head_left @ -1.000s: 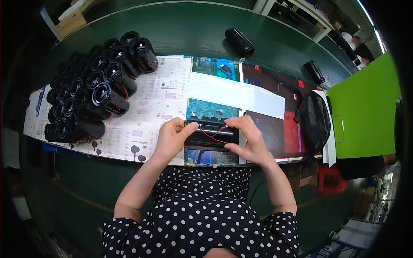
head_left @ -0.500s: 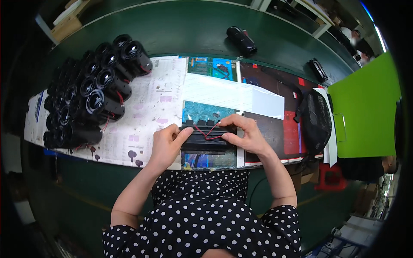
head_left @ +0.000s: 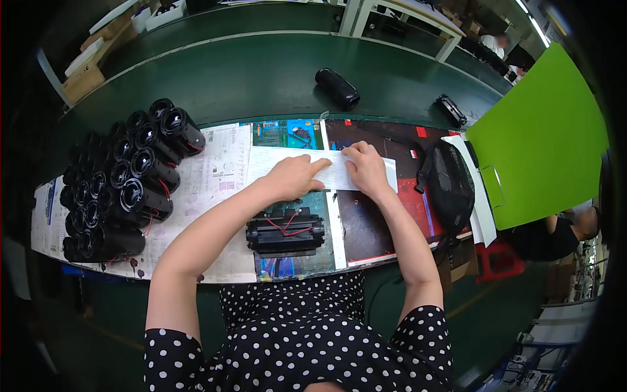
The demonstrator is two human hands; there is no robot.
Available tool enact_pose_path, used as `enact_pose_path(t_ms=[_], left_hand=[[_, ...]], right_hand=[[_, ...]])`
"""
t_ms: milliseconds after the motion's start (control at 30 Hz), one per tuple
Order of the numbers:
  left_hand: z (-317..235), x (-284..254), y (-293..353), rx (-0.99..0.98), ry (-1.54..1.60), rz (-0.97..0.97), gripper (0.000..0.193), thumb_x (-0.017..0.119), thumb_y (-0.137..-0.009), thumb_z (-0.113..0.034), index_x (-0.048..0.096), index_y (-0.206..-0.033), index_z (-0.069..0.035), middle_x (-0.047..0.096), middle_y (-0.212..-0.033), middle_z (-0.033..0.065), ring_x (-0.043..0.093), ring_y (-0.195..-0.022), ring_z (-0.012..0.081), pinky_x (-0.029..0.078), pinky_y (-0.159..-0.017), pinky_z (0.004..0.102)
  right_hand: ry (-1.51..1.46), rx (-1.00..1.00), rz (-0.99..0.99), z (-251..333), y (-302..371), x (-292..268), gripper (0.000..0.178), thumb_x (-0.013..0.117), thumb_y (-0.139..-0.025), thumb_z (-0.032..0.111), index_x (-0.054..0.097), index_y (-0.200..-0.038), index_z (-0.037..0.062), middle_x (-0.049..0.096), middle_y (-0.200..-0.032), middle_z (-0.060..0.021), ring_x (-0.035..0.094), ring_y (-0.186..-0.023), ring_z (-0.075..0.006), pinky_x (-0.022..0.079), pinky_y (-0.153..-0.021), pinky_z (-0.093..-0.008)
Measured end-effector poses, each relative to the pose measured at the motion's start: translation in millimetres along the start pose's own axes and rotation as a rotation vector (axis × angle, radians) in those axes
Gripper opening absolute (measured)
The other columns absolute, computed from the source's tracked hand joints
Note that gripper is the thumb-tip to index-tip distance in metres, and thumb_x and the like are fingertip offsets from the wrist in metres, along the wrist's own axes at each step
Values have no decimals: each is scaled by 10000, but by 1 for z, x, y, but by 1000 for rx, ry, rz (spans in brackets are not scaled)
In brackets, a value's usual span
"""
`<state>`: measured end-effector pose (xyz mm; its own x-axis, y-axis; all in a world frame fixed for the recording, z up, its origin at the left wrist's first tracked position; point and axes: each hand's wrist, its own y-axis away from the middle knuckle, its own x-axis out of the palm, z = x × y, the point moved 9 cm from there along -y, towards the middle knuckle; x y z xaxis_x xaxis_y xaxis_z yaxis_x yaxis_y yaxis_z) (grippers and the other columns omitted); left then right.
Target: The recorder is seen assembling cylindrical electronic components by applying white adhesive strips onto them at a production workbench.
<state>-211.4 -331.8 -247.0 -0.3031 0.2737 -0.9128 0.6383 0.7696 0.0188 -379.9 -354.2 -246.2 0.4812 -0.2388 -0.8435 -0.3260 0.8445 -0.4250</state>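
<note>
A long white sheet with faint lines lies across the work board. My left hand rests on it, index finger stretched out and thumb apart. My right hand is at the sheet's right part, fingers bent down and drawn together against the surface; anything between its fingertips is hidden. Nearer to me, untouched, lies a black cylindrical housing on its side, with thin red and black wires across its top.
Many similar black cylinders with wires stand grouped at the left. Another black cylinder and a small black part lie on the green table beyond. At the right are a black mesh bag and a green panel.
Both hands have let go of the black housing and moved away from me onto the white sheet. The housing lies alone on the board. The whole view has shifted slightly.
</note>
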Motion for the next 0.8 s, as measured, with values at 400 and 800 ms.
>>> enact_pose_path(t_ms=[400,800], left_hand=[[-12,11,-34,-76,-88,130,729,787,-938,-527,551,-1552,-212,780,-1058,240,756,-1049,435,594,-948,531],[25,-6,24,-214,774,-23,613,977,-815,-339,659,-1230,-18,729,-948,73,666,-907,155,524,-835,298]], right_hand=[[100,-119,-224,30,-18,-24,108,734,-806,29,715,-912,35,707,-1037,-84,680,-991,-319,553,-816,-471],[-420,149,-426,67,-10,-100,28,730,-901,8,716,-925,6,770,-1121,-129,730,-1006,-283,569,-878,-399]])
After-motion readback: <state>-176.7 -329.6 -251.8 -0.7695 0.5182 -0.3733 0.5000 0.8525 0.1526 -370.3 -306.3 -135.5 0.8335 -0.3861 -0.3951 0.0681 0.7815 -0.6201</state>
